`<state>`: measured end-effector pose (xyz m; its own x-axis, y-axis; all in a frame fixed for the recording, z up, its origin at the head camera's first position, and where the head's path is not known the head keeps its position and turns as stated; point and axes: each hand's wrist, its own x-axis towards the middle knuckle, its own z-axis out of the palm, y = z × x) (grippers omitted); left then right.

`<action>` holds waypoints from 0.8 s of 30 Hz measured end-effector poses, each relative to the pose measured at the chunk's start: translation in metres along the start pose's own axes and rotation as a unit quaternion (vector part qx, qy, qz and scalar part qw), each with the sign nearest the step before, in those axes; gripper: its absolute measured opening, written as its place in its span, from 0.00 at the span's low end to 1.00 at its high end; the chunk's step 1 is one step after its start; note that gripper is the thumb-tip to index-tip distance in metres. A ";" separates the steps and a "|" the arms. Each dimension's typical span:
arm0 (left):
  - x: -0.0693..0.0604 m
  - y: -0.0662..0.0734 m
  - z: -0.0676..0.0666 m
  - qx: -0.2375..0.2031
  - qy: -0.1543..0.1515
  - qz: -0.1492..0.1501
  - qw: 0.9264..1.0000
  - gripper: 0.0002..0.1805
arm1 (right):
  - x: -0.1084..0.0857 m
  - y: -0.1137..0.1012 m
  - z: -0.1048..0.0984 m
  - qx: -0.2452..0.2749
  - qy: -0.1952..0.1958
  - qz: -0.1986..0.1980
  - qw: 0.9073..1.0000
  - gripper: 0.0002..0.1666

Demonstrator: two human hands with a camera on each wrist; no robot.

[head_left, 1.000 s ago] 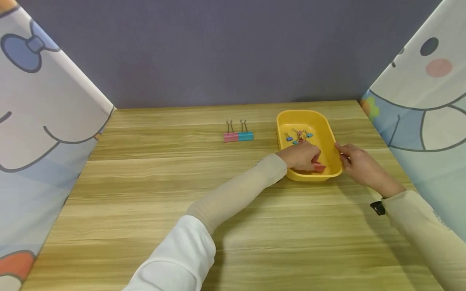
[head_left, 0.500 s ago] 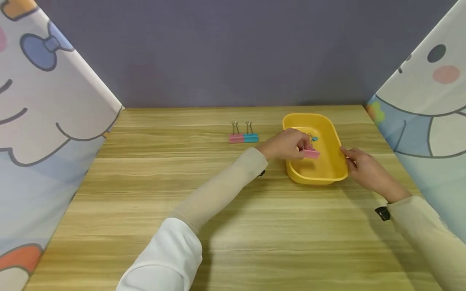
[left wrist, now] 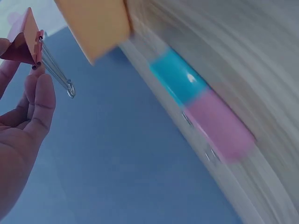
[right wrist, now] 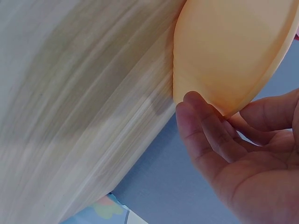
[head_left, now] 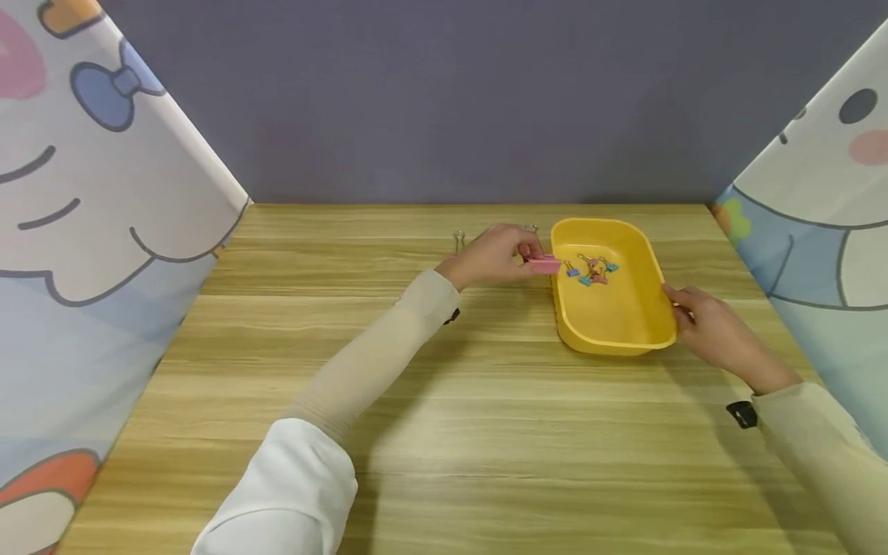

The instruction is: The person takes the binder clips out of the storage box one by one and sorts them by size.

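My left hand (head_left: 494, 256) pinches a large pink binder clip (head_left: 545, 264) in the air, just left of the yellow plastic bin (head_left: 613, 345). In the left wrist view this clip (left wrist: 27, 41) shows its wire handles trailing away from the fingers. My right hand (head_left: 720, 333) pinches the bin's right rim between thumb and fingers, as the right wrist view of the hand (right wrist: 252, 158) confirms. Behind the left hand, mostly hidden in the head view, a blue binder clip (left wrist: 180, 77) and another pink one (left wrist: 219, 125) lie end to end on the table.
Several small binder clips (head_left: 593, 271) in blue, pink and teal lie clustered in the bin's far left part. The wood-grain table (head_left: 486, 432) meets a grey back panel (head_left: 444, 100). Cartoon-printed side panels (head_left: 139, 308) flank it.
My left hand has lifted the large pink binder clip out of the bin and carried it left over the rim. The right hand keeps its hold on the bin.
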<state>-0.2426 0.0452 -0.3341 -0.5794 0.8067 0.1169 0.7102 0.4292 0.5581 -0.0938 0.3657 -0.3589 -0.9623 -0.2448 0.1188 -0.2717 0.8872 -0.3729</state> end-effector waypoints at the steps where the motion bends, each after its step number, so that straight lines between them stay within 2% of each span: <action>1: -0.004 -0.004 -0.003 0.003 0.002 -0.007 1.000 0.09 | -0.001 0.001 0.000 0.001 0.001 0.001 1.000 0.24; 7: -0.031 -0.037 -0.022 0.024 0.017 -0.039 0.999 0.07 | -0.001 0.001 0.000 0.001 -0.002 0.005 1.000 0.24; 14: -0.063 -0.080 -0.039 0.027 0.039 -0.069 0.996 0.05 | 0.001 0.001 0.000 0.004 -0.012 0.007 1.000 0.24; 18: -0.077 -0.101 -0.044 0.030 0.034 -0.100 0.994 0.07 | 0.001 0.002 -0.001 0.003 -0.015 0.008 1.000 0.24; 24: -0.089 -0.120 -0.045 0.022 0.004 -0.145 0.989 0.06 | 0.001 0.003 0.000 0.000 -0.013 0.007 1.000 0.25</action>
<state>-0.2943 -0.0969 -0.3746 -0.7643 0.6439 -0.0354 0.5309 0.6595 0.5322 -0.0954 0.3687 -0.3599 -0.9662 -0.2418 0.0894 -0.2576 0.8911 -0.3736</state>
